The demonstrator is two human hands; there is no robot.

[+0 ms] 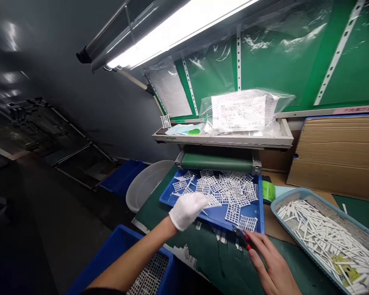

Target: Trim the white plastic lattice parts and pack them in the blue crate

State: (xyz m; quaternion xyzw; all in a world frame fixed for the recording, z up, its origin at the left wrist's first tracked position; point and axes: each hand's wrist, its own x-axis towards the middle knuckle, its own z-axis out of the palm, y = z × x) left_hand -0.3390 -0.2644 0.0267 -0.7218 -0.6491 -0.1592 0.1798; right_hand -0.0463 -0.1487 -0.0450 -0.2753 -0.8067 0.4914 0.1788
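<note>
A blue bin [110,256] is sitting low at the left, holding white plastic lattice frames [149,274]. The white-gloved left hand [187,211] is reaching over the blue tray [260,205], its fingers pressed together just beside the heaped white lattice pieces [224,190]; I cannot tell whether it is pinching one. The bare right hand [272,262] is curling around red-handled nippers [241,237] at the tray's near corner, while a pale blue tray [287,196] of white sticks [322,237] is sitting further right.
</note>
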